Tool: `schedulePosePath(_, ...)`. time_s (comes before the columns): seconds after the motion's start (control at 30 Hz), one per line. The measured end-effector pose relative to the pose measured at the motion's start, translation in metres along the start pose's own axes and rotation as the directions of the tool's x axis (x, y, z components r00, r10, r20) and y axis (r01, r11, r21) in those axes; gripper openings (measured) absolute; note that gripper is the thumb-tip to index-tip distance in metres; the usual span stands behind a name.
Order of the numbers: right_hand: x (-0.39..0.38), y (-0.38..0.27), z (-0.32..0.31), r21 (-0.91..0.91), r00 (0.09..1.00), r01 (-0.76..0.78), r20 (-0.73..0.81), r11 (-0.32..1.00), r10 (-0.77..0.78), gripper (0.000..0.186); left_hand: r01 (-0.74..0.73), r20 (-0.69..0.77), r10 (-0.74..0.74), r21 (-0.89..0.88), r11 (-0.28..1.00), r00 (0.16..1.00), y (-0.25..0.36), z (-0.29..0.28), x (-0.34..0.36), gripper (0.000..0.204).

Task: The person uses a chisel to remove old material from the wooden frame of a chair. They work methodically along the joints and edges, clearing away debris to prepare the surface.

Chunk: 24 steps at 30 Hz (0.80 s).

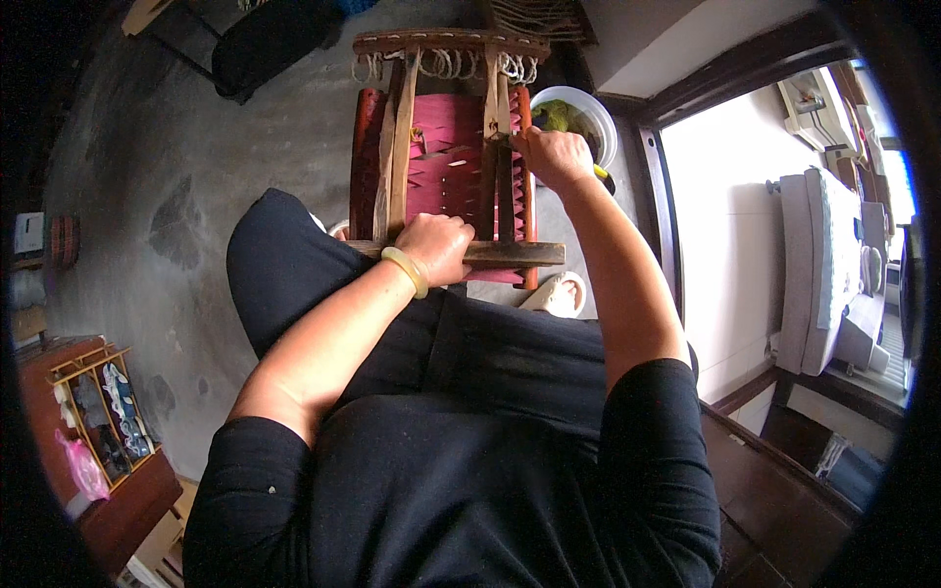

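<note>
person seated, black clothes, small wooden loom (446,157) standing on the concrete floor (147,196) just in front of the knees. the loom is a narrow upright frame, dark worn wood, with a pink-red woven band (446,147) stretched down its middle and pale cord looped along the top bar (451,44).

left hand (436,245) is clenched over the lower crossbar (510,255) of the loom, knuckles up, gripping the bar near the left upright. pale yellowish bangle (407,271) sits on that wrist.

right hand (554,157) is higher, closed around the right-side upright slat (505,186) at the edge of the pink band; fingers wrapped tight. cannot tell if anything small is pinched inside the fist.

white bowl (593,118) with yellow-green stuff in it sits on the floor just beyond the right hand, beside the loom. pale slipper (559,294) shows under the right forearm near the loom's foot.

lower left: wooden rack (103,416) with compartments holding bits of cloth, pink bag (83,470) beside it. right side: dark door frame (662,206), bright room beyond with a white appliance (818,265).
</note>
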State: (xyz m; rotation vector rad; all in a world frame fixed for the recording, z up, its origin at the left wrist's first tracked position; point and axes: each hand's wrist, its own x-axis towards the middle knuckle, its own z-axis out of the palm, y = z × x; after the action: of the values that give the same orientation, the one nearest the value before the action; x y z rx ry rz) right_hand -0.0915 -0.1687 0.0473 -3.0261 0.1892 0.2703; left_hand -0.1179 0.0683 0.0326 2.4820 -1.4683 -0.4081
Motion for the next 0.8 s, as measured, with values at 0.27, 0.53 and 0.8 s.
schedulePosePath(0.27,-0.003,0.004,0.010,0.035,1.000,-0.002,0.029,0.999,0.001,0.046,0.002,0.010,-0.002,0.012,1.000,1.000,0.000,-0.001,0.000,0.030)
schedulePosePath(0.53,-0.027,0.000,0.014,0.066,0.987,0.139,-0.096,0.988,-0.132,0.044,0.018,0.047,-0.019,0.011,1.000,0.999,0.002,-0.003,-0.002,0.027)
schedulePosePath(0.8,-0.041,-0.002,0.021,0.036,0.988,0.136,-0.081,0.990,-0.133,0.044,-0.003,0.036,0.003,-0.010,1.000,0.999,0.001,-0.005,0.000,0.024)
